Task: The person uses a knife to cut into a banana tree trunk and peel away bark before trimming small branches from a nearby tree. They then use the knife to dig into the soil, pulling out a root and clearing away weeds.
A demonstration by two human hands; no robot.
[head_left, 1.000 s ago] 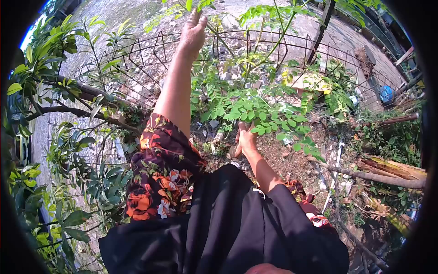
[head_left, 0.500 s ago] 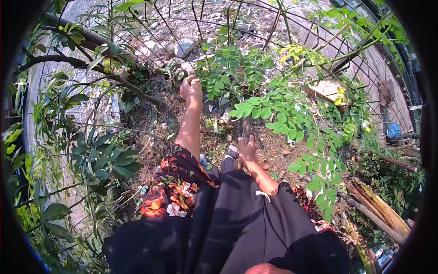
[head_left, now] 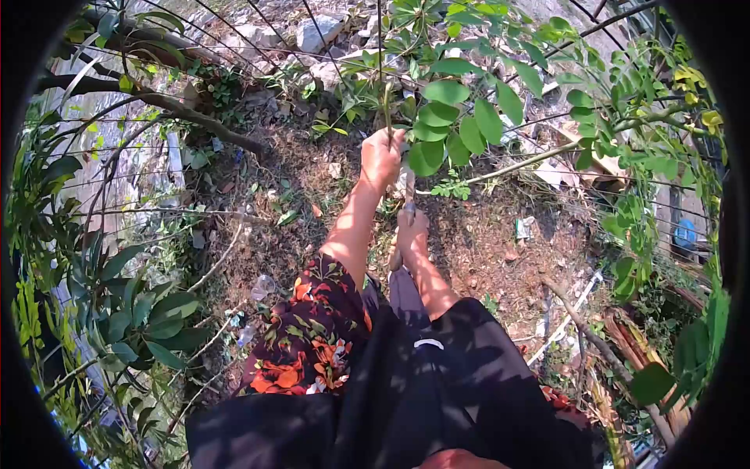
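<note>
My left hand (head_left: 381, 162) is closed around a thin upright plant stem (head_left: 388, 105). Broad green leaves (head_left: 449, 117) hang just right of that hand. Below it, my right hand (head_left: 413, 233) grips a narrow tool with a wooden handle (head_left: 396, 258). The tool's upper part points away from me, close beside my left wrist; whether it is a knife or a sickle I cannot make out. A long bare branch (head_left: 508, 166) runs off to the right from near the tool.
Metal bars (head_left: 312, 23) arch across the far side, with rocks (head_left: 319, 33) behind them. A thick branch (head_left: 195, 121) and dense foliage (head_left: 148, 313) stand on the left. Cut wood (head_left: 644, 344) lies at lower right. Dry litter covers the ground (head_left: 484, 234).
My left hand has moved right and now grips a stem. My right hand has come a little closer to me with the tool. The leafy branches have shifted, and the view has tilted.
</note>
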